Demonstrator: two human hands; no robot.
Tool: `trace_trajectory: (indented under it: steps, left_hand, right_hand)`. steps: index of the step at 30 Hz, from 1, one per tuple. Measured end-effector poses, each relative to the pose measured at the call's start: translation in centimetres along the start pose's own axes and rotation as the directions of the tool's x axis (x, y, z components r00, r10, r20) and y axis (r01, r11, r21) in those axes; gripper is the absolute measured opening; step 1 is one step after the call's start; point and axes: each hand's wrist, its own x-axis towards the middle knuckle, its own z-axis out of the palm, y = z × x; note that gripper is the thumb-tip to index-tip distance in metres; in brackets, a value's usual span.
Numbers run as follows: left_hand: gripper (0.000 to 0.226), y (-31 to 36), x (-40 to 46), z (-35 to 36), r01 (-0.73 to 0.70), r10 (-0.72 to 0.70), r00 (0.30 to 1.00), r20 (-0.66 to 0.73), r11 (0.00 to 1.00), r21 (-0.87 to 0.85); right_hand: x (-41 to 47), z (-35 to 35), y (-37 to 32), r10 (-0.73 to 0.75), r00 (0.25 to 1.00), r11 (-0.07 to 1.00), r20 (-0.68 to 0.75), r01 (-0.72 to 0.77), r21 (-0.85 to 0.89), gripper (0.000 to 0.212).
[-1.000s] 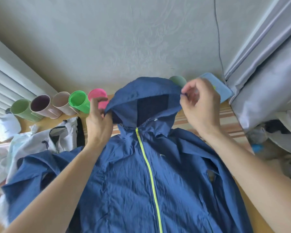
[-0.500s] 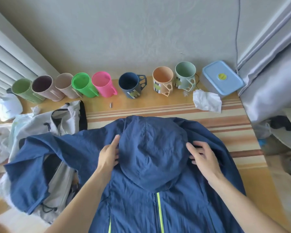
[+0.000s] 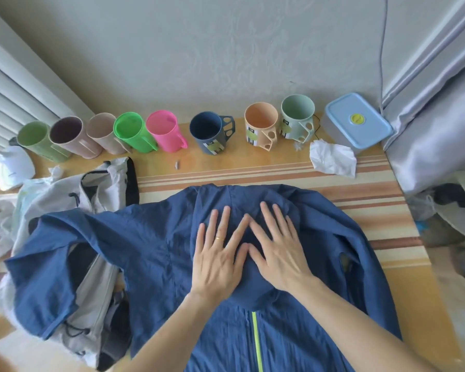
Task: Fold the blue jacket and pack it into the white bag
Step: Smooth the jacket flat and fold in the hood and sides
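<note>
Since the earlier frames, the hood (image 3: pixel 246 210) has been turned down from its raised position onto the chest of the jacket (image 3: pixel 156 245), and both hands have been brought from its edges to its middle.

Table (image 3: pixel 387 210): a striped wooden top on which the jacket is spread front side up, zip (image 3: pixel 255 342) closed, so that a flat base is given for folding. The jacket's one sleeve (image 3: pixel 46 267) is draped over a grey-white garment (image 3: pixel 91 189) at the person's left and is not yet folded in; the opposite sleeve lies along the table's right side.

White bag: it cannot be picked out with certainty; pale fabric and plastic are seen at the far left edge, and packing is judged to be well ahead.

Hood: laid flat over the collar, presumably to bring the outline nearer a rectangle before the sleeves are folded.

Left hand (image 3: pixel 216 253) and right hand (image 3: pixel 277 248): both are laid palm down on the hood with fingers spread wide and index fingers nearly touching. Nothing is gripped; the cloth is only pressed and smoothed, apparently to expel air and set the crease.

Cups (image 3: pixel 161 134), a lidded box (image 3: pixel 357 122) and a crumpled tissue (image 3: pixel 333 157): ranged along the wall, well apart from the jacket, so the working area is left free.
</note>
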Motion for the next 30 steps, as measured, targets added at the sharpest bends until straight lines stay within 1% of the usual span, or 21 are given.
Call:
trace_trajectory:
  steps: [1, 3, 6, 8, 9, 11, 12, 13, 14, 15, 16, 17, 18, 19, 21, 22, 25, 27, 28, 30]
  left_hand:
    - [0.06, -0.7, 0.0, 1.4, 0.026, -0.031, 0.996, 0.081, 0.998, 0.061]
    - [0.063, -2.3, -0.1, 3.5, 0.101, -0.121, 0.979, 0.162, 0.987, 0.127]
    - [0.064, -2.8, 0.2, 4.3, 0.082, -0.117, 0.971, 0.209, 0.982, 0.17]
    - [0.063, -1.6, 0.3, 3.5, 0.119, -0.146, 0.972, 0.185, 0.982, 0.149]
    - [0.062, -0.7, 0.3, 2.8, 0.135, -0.155, 0.975, 0.157, 0.982, 0.129]
    - [0.06, 2.1, 0.4, 1.3, 0.1, -0.106, 0.989, 0.099, 0.993, 0.071]
    - [0.059, 3.9, 0.5, 0.7, 0.037, -0.039, 0.997, 0.071, 0.999, 0.033]
    - [0.059, 5.7, 0.6, 0.5, -0.041, 0.041, 0.997, 0.058, 0.999, 0.005]
    - [0.06, 7.5, 0.8, 0.6, -0.115, 0.115, 0.992, 0.06, 0.993, -0.004]
    - [0.061, 8.8, 1.1, 1.0, -0.166, 0.165, 0.983, 0.085, 0.986, 0.003]
    - [0.062, 9.7, 1.3, 1.8, -0.194, 0.189, 0.973, 0.132, 0.981, 0.02]
    - [0.064, 10.0, 1.3, 2.8, -0.199, 0.186, 0.963, 0.196, 0.979, 0.048]
    - [0.065, 9.9, 1.2, 3.9, -0.182, 0.154, 0.953, 0.261, 0.979, 0.087]
    - [0.067, 9.4, 1.1, 4.7, -0.151, 0.104, 0.943, 0.315, 0.98, 0.127]
    - [0.07, 8.5, 0.9, 5.4, -0.089, 0.011, 0.922, 0.388, 0.979, 0.184]
    - [0.072, 8.5, 1.1, 5.3, -0.077, -0.014, 0.907, 0.42, 0.977, 0.2]
    - [0.077, 9.7, 2.1, 5.0, -0.067, -0.042, 0.882, 0.469, 0.975, 0.213]
    - [0.085, 10.8, 3.3, 4.4, -0.031, -0.081, 0.866, 0.494, 0.977, 0.213]
    - [0.09, 11.2, 3.9, 4.1, -0.009, -0.098, 0.861, 0.499, 0.978, 0.209]
    - [0.099, 11.7, 5.0, 3.8, 0.025, -0.135, 0.851, 0.507, 0.976, 0.218]
  right_hand:
    - [0.2, 1.4, 0.6, -0.015, 0.997, 0.997, 0.079, 0.02, -0.069, 0.065]
    - [0.4, 3.1, 2.1, -0.022, 0.987, 0.99, 0.16, 0.045, -0.136, 0.067]
    - [0.4, 3.0, 2.9, -0.05, 0.986, 0.99, 0.16, 0.07, -0.121, 0.068]
    - [-0.5, 1.2, 2.8, -0.055, 0.996, 0.995, 0.074, 0.061, -0.081, 0.067]
    - [-1.3, -0.1, 3.1, -0.034, 0.999, 0.998, -0.004, 0.034, -0.046, 0.066]
    - [-4.1, -2.8, 4.7, 0.083, 0.981, 0.996, -0.174, -0.084, 0.004, 0.064]
    - [-6.0, -4.0, 6.0, 0.188, 0.954, 0.982, -0.234, -0.189, 0.019, 0.065]
    - [-7.9, -4.9, 7.4, 0.311, 0.914, 0.949, -0.262, -0.312, 0.037, 0.068]
    - [-9.7, -5.7, 8.7, 0.434, 0.867, 0.899, -0.247, -0.434, 0.058, 0.073]
    - [-11.2, -6.4, 9.8, 0.546, 0.817, 0.837, -0.184, -0.543, 0.073, 0.08]
    - [-12.3, -6.8, 10.7, 0.643, 0.761, 0.766, -0.08, -0.64, 0.066, 0.084]
    - [-13.1, -7.3, 11.4, 0.705, 0.708, 0.707, 0.033, -0.706, 0.041, 0.083]
    - [-13.6, -7.7, 12.3, 0.73, 0.675, 0.677, 0.11, -0.735, 0.015, 0.074]
    - [-13.7, -8.2, 13.6, 0.733, 0.664, 0.673, 0.146, -0.74, -0.011, 0.062]
    - [-13.0, -10.0, 16.8, 0.755, 0.645, 0.653, 0.118, -0.757, -0.036, 0.041]
    - [-12.4, -11.2, 18.6, 0.774, 0.628, 0.631, 0.075, -0.775, -0.03, 0.035]
    - [-10.3, -15.0, 24.2, 0.799, 0.601, 0.601, -0.033, -0.799, -0.006, 0.035]
    - [-9.3, -16.8, 27.6, 0.821, 0.564, 0.566, -0.082, -0.824, -0.003, 0.038]
    - [-9.0, -17.5, 29.2, 0.835, 0.536, 0.541, -0.127, -0.841, 0.011, 0.039]
    - [-9.1, -18.5, 31.4, 0.858, 0.452, 0.486, -0.245, -0.868, 0.101, 0.038]
